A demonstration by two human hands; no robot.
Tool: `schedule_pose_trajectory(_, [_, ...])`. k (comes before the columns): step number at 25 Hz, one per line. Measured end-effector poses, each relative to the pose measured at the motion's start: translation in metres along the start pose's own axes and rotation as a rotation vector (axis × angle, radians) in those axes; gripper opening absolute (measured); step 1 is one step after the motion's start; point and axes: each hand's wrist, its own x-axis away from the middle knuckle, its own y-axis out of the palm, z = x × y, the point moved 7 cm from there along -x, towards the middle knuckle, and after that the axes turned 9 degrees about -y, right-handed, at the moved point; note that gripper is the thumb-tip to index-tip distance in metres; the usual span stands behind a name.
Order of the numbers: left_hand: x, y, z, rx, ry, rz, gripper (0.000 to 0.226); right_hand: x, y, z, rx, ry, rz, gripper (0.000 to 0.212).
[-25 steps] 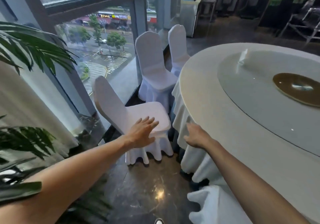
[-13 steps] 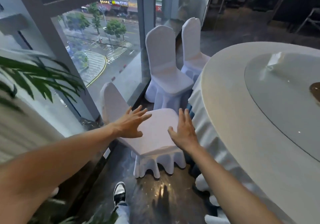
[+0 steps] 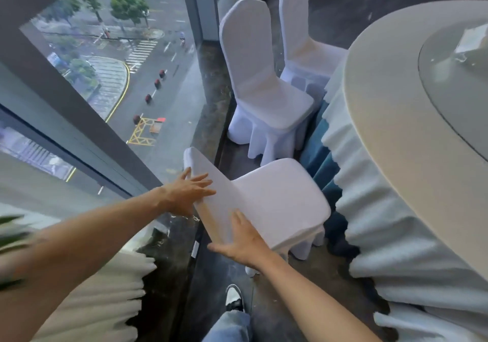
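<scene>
- While both hands lie flat on it, the white fabric-covered banquet chair (image 3: 277, 204) stands on the dark polished floor (image 3: 211, 283) at the middle of the view. Its seat faces 3 o'clock and its backrest leans towards 10 o'clock.
- The left hand (image 3: 188, 192) rests on the backrest's far edge. Its fingers are straight and spread across the white cover, gripping nothing; the thumb is hidden.
- The right hand (image 3: 244, 241) presses on the backrest's near edge at the chair's 7 o'clock, fingers straight and together, thumb stretched out towards 9 o'clock, released rather than clenched.
- A round tabletop under a pale cream cloth (image 3: 390, 109) fills the 3 o'clock side. Its pleated skirt hangs just beside the seat, and a grey glass turntable (image 3: 454, 96) lies on it.
- Two more white-covered chairs (image 3: 266, 90) stand at 12 o'clock, near the tabletop.
- A tall glass window (image 3: 148, 82) runs from 9 to 12 o'clock, looking down on a wet street.
- A black-and-white shoe (image 3: 233, 298) shows at 6 o'clock, and a cream pleated curtain (image 3: 105, 304) hangs at 7 o'clock.
</scene>
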Motion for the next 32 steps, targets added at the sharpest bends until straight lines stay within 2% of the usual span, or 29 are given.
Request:
schedule_pose_trajectory(3, [-0.022,-0.003,-0.011,-0.004,0.048,0.156,0.068,-0.025,0.021,-0.013,0.082,0.037,-0.002,0.070])
schedule_pose_trajectory(7, [-0.033,0.001,-0.013,-0.035,0.199,0.292,0.048,-0.039,0.028,-0.018,0.099,0.156,0.088,0.063])
schedule_pose_trajectory(11, [-0.050,-0.027,-0.007,0.131,0.227,0.455,0.057,-0.038,-0.001,-0.005,0.087,0.225,0.263,0.039])
schedule_pose_trajectory(13, [-0.065,-0.052,-0.007,0.247,0.212,0.520,0.060,-0.029,-0.025,0.012,0.094,0.259,0.320,0.035])
schedule_pose_trajectory(17, [-0.122,-0.082,-0.001,0.311,0.167,0.448,0.047,-0.002,-0.081,0.058,0.137,0.329,0.424,0.038])
schedule_pose_trajectory(21, [-0.173,-0.119,0.032,0.344,0.194,0.321,0.035,0.010,-0.135,0.107,0.208,0.455,0.470,0.030])
schedule_pose_trajectory(25, [-0.227,-0.156,0.040,0.383,0.197,0.281,0.037,-0.009,-0.172,0.135,0.201,0.468,0.531,0.024])
schedule_pose_trajectory(28, [-0.258,-0.176,0.042,0.357,0.228,0.227,0.039,-0.027,-0.188,0.152,0.204,0.507,0.552,0.028])
schedule_pose_trajectory(32, [-0.289,-0.206,0.048,0.314,0.264,0.240,0.045,-0.035,-0.216,0.162,0.220,0.550,0.609,0.022])
